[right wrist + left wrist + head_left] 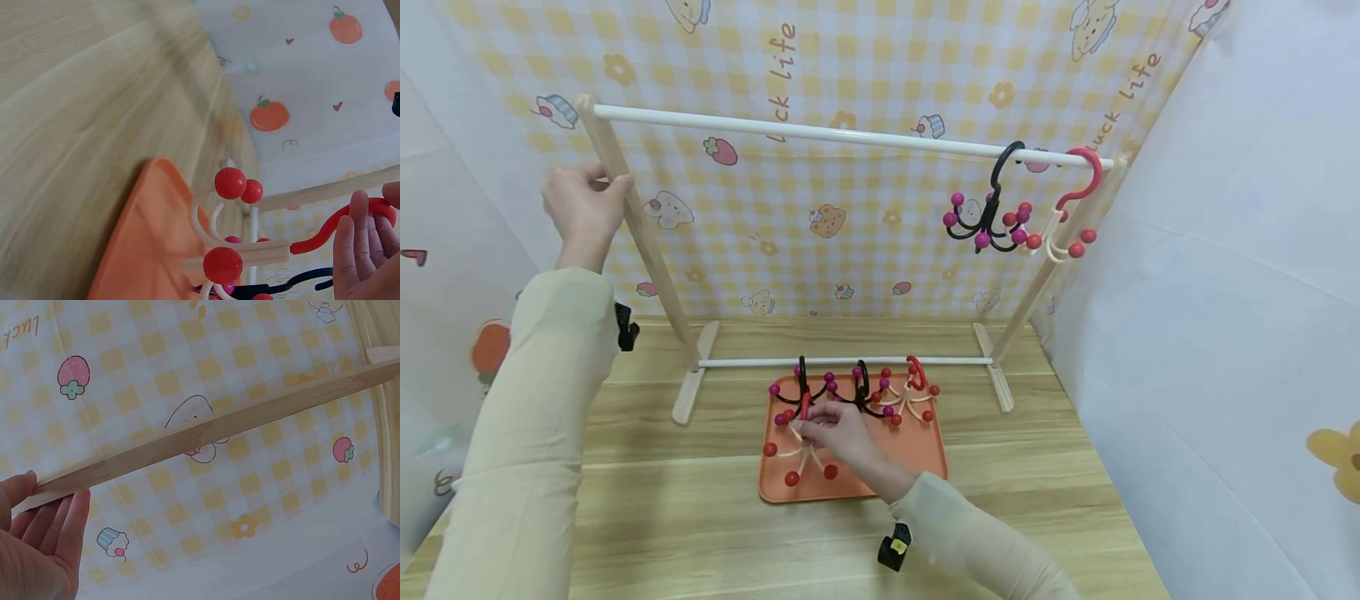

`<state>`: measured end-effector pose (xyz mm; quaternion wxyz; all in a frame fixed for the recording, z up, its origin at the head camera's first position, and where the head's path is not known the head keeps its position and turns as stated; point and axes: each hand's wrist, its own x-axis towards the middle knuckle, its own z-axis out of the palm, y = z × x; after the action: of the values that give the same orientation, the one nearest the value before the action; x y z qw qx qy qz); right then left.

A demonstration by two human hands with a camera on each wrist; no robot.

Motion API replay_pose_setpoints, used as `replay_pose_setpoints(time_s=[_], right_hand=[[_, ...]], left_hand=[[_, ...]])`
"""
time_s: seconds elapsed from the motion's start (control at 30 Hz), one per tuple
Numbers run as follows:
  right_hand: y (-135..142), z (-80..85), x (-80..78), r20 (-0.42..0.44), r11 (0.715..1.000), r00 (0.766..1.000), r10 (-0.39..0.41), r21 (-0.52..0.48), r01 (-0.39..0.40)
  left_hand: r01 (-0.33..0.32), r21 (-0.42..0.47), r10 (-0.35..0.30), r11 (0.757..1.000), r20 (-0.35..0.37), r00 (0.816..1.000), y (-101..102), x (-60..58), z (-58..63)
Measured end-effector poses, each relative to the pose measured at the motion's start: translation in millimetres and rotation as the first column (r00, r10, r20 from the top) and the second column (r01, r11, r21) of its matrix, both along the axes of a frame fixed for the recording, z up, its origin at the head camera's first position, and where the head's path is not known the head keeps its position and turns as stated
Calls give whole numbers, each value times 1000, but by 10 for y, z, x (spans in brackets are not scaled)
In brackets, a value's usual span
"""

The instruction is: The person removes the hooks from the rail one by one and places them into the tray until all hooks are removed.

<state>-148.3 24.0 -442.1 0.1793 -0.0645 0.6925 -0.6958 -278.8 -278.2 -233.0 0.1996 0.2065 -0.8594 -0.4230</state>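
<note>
My left hand grips the upper part of the rack's left wooden post, thumb on one side and fingers on the other, as the left wrist view shows. My right hand holds a claw hanger by its red hook. The hanger's cream prongs end in red balls and hang over the left front of the orange tray. Behind it on the tray stand two black claw hangers with magenta balls and another cream one with a red hook.
A black hanger and a red-hooked cream hanger hang at the right end of the white top rod. A lower white rod runs behind the tray, between the rack's wooden feet. Patterned cloth backs the table.
</note>
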Motion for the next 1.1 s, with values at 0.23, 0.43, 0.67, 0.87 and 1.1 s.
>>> replay_pose_setpoints(time_s=[0.23, 0.43, 0.67, 0.87, 1.1], right_hand=[[-27, -37, 98, -54, 997, 998, -21, 68, 24], [-45, 86, 192, -58, 997, 998, -15, 75, 20], [-65, -147, 146, -65, 996, 998, -14, 90, 20], [-67, -295, 115, -75, 992, 997, -17, 123, 26], [-43, -141, 162, -94, 990, 996, 6, 140, 7]], left_hand=[[0, 8, 0, 1000, -9, 1000, -3, -4, -7], [4, -4, -4, 1000, -3, 1000, 5, 3, -7], [6, 1, -6, 1000, -8, 1000, 13, 12, -6], [5, 5, -5, 1000, -13, 1000, 10, 10, -8], [9, -2, -9, 1000, -11, 1000, 14, 9, -4]])
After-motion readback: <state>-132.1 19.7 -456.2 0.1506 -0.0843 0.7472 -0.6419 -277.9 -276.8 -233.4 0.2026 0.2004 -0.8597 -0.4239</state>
